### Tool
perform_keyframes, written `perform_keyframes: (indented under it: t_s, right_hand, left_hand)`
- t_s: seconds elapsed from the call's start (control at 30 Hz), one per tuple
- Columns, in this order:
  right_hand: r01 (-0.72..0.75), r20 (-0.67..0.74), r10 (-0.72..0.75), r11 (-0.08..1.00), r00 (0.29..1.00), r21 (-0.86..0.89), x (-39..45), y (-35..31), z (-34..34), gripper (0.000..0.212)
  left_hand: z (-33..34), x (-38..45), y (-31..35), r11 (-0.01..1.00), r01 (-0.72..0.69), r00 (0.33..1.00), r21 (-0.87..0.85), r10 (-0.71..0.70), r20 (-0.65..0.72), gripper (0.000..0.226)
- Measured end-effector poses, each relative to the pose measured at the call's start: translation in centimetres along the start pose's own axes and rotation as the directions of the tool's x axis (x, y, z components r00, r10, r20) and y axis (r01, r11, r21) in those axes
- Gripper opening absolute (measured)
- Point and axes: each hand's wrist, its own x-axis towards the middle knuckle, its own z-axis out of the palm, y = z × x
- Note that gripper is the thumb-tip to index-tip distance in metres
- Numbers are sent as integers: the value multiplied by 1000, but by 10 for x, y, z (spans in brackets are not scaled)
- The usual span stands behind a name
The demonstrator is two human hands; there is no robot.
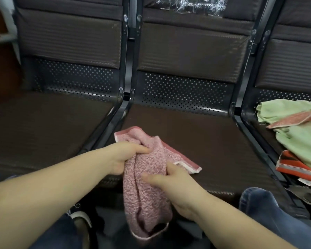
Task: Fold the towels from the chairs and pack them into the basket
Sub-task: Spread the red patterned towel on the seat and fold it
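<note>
A pink speckled towel (147, 178) hangs bunched over the front edge of the middle chair seat (214, 141), its upper end lying on the seat and its lower end dangling toward the floor. My left hand (126, 157) grips the towel at its upper left, fingers curled into the folds. My right hand (169, 184) holds the towel's right side, thumb lying across the cloth. No basket is in view.
On the right chair seat lies a heap of more towels: light green (300, 139), a pink-patterned one (298, 119) and an orange-red striped one (294, 168). The left chair seat (43, 126) is dark and bare. My knees in blue jeans (258, 203) and a shoe (79, 216) are below.
</note>
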Motion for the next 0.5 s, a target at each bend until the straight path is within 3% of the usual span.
perform_keyframes:
  t_s: [0.07,0.13,0.23,0.33,0.43,0.5]
  right_hand:
    - [-8,-190,8,1000,982,5,9,-2,-8,27]
    - [-5,-431,12,1000,902,18,18,-9,-21,32]
    - [65,-583,-77,997,809,-41,28,-20,-46,45]
    - [10,-501,-160,957,850,-289,37,-17,-60,59]
    - [-69,-313,-51,929,948,-363,39,-9,-56,75]
    - [-78,-221,-25,892,975,-446,39,-3,-50,76]
  left_hand:
    - [1,2,-3,999,-39,999,21,39,-6,17]
    - [4,-1,-6,995,-77,996,65,74,47,26]
    - [5,-9,-8,982,-83,981,171,50,185,30]
    - [5,-14,-9,970,-51,970,240,-9,243,25]
    - [6,-14,-10,980,-15,989,196,-13,145,14]
    - [4,-7,-12,991,-17,999,134,12,42,18]
